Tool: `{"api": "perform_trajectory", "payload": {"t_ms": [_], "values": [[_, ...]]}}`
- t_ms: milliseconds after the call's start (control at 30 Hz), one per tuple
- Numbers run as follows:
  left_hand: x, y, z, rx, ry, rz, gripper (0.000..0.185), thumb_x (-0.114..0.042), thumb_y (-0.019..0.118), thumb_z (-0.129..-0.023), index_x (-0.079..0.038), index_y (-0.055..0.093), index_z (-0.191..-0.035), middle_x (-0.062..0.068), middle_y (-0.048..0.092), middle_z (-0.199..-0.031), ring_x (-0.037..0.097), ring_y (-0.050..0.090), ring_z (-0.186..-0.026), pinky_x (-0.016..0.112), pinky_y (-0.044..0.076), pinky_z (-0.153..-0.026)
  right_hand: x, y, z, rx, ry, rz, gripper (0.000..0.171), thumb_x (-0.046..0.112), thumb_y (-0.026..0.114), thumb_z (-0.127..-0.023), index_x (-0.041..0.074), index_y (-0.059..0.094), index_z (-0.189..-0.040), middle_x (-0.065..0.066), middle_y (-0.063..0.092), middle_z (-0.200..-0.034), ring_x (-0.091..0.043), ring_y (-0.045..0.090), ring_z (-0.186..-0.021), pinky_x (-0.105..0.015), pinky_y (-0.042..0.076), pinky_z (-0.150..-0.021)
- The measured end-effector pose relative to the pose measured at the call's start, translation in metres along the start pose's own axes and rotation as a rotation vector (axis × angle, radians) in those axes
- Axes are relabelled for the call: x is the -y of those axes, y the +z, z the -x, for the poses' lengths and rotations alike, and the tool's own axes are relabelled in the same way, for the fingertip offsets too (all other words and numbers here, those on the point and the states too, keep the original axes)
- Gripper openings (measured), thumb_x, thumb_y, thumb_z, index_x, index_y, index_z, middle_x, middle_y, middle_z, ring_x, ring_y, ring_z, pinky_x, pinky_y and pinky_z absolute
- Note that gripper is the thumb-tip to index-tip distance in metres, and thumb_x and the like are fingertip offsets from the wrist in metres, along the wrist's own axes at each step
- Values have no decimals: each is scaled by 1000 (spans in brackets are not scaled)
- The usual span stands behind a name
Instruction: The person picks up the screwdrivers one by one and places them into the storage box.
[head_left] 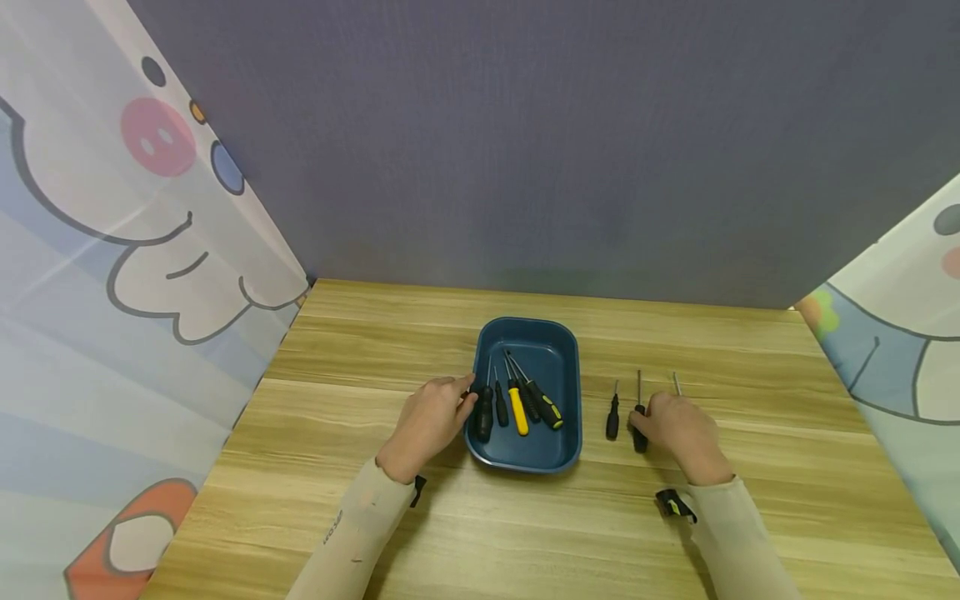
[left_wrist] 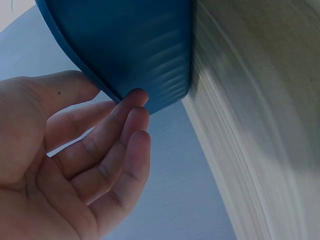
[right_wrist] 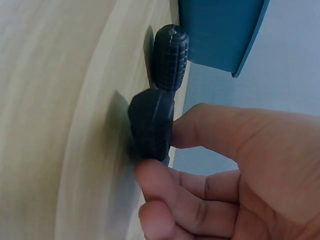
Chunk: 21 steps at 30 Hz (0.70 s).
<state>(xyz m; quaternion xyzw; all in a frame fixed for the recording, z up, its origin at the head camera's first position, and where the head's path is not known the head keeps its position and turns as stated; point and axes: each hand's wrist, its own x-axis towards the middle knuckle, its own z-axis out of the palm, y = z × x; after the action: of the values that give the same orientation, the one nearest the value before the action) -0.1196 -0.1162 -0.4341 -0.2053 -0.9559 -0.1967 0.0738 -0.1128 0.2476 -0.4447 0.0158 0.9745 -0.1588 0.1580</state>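
While right hand (head_left: 678,429) pinches black screwdriver (head_left: 639,427) on table (head_left: 750,517) right of tray (head_left: 566,337), left hand (head_left: 429,421) relaxed open, touching tray rim. Screwdriver probably light, stiff; ribbed handle best hold.

Black-handled screwdriver (head_left: 639,421) flat on table, beside blue tray (head_left: 570,350)

Tray (head_left: 567,348) on desk (head_left: 375,350), near centre, back wall behind. Five screwdrivers (head_left: 517,404) in tray, side by side, handles toward person, shafts pointing away. Left hand (head_left: 427,421) at tray's left rim, fingertips touching it. Right of tray, on desk: small screwdriver (head_left: 612,417), then second screwdriver (head_left: 639,421) just beside it, right hand (head_left: 678,427) pinching its handle. Third shaft (head_left: 676,382) further right, behind right hand.
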Motion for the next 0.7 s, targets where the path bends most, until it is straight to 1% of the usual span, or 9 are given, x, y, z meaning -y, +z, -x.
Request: {"api": "perform_trajectory", "payload": {"t_ms": [367,533,600,700], "values": [[1,0,0,-6,13,-3,31,-17,70,-96,-2,71,-124,11,72,-96,19,67,-75,29,51,-57,3,-6,1,11,1,0,46,32,60,-95,15,45,-55,4,37,-50,-9,31,-44,-23,28,-39],[1,1,-1,0,12,-6,32,-18,70,-97,-2,70,-125,11,73,-97,20,67,-76,29,50,-57,11,-13,3,-30,-55,-2,47,28,59,-94,17,42,-52,7,31,-46,-8,26,-43,-22,25,-39],[1,1,-1,3,10,-6,32,-18,69,-97,-2,70,-125,12,73,-98,21,68,-78,29,51,-57,17,-17,3,-45,-82,-7,49,28,59,-95,18,41,-50,9,29,-45,-8,23,-42,-22,23,-39],[1,1,-1,5,9,-4,32,-18,69,-97,-2,70,-125,12,73,-100,22,68,-80,30,52,-58,27,-24,3,-53,-99,-10,49,28,58,-96,18,41,-52,9,28,-45,-8,22,-42,-23,22,-40]]}}
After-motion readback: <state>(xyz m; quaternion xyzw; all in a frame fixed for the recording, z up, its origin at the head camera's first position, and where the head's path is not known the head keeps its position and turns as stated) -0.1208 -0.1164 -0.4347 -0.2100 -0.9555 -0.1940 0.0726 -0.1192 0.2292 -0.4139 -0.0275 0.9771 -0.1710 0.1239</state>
